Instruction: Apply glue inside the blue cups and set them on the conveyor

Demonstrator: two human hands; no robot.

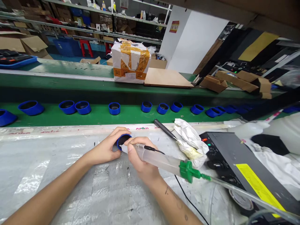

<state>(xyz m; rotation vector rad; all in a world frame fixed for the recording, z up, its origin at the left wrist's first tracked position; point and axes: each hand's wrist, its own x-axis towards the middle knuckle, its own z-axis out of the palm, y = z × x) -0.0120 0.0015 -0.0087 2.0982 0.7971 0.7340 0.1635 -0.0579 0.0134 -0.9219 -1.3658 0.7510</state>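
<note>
My left hand grips a blue ring-shaped cup with a dark inside, thumb and fingers on its rim, just above the plastic-covered bench. In my right hand is a dispensing syringe with a translucent barrel and a green cap. An air hose runs from the cap to the lower right. The syringe tip points into the cup's opening, partly hidden by my fingers. A thin black cable plugs in near my right fingers.
Several blue cups stand along the green conveyor belt behind the bench. To the right lie a black-handled tool, crumpled white paper and a dark dispenser box with lit indicators. A taped carton sits beyond.
</note>
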